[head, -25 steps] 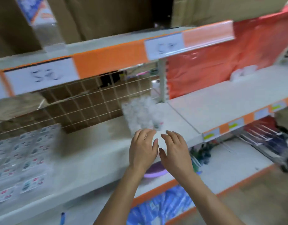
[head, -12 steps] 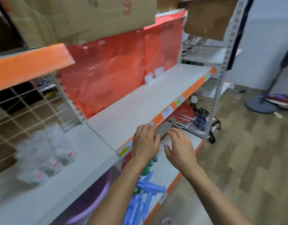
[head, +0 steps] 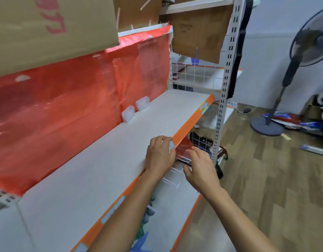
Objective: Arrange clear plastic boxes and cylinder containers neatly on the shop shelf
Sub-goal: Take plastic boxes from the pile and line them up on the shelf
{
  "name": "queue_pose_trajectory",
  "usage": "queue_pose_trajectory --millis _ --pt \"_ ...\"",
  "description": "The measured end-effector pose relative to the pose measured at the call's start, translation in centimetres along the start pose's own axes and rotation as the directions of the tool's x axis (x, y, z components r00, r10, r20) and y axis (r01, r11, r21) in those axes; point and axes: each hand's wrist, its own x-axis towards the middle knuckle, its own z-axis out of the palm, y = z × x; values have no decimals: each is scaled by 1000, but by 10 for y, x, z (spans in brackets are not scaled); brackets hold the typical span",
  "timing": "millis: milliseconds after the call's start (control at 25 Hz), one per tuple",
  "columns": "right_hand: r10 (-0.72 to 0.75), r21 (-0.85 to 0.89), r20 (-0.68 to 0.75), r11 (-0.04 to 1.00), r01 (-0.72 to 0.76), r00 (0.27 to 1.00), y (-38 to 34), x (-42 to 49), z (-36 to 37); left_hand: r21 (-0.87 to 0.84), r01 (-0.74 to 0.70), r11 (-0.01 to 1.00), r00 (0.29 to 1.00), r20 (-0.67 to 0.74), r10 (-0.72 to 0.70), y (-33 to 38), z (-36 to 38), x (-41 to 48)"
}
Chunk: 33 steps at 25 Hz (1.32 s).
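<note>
Head view: we have turned right, leaving the cylinder containers out of sight, so that batch seems placed. Our left hand [head: 159, 155] hangs loosely curled over the shelf's orange edge [head: 189, 122], our right hand [head: 200, 168] relaxed and empty just below it. Beyond it, two clear plastic boxes [head: 128, 113] stand against the red sheet [head: 66, 99].

The left forearm [head: 124, 215], nearer the orange shelf edge [head: 189, 122], and the right forearm [head: 242, 224] are slim and bare along all their visible length. The left hand [head: 159, 157] and the right hand [head: 200, 170] are bare too. Finer details are blurred.
</note>
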Motion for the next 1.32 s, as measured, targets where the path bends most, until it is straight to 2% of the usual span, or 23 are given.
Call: queue_pose_trajectory --millis 200,400,560,720,840,920,960,1040,1120,1200,1320 --pt "40 54 41 998 -42 998 35 69 24 19 77 997 996 46 -78 -23 41 54" --pt "-50 154 98 987 34 994 36 152 75 126 251 960 967 -87 -241 -75 68 98" --pt "-199 230 176 960 156 964 33 227 112 162 506 847 858 -193 -476 -119 80 140" --pt "-286 303 270 932 200 920 27 307 138 218 646 732 759 -291 -583 -149 80 175" --pt "-383 358 332 897 260 862 17 348 156 254 714 652 700 -274 -659 -159 79 184" --pt "-427 387 361 877 283 829 8 367 169 247 752 612 659 -265 -704 -162 80 185" --pt "-444 400 364 868 293 819 4 374 175 244 749 616 662 -274 -697 -162 81 183" --pt "-480 417 361 850 322 800 -2 386 186 218 723 656 687 -320 -652 -162 83 180" --pt "-496 405 372 847 344 785 -3 394 196 140 711 689 681 -381 -625 -159 84 178" --pt "-488 376 351 855 357 800 -1 397 202 48 706 706 656 -419 -628 -156 87 178" --pt "-440 380 206 859 343 874 6 401 203 -93 753 651 573 -394 -719 -150 91 181"
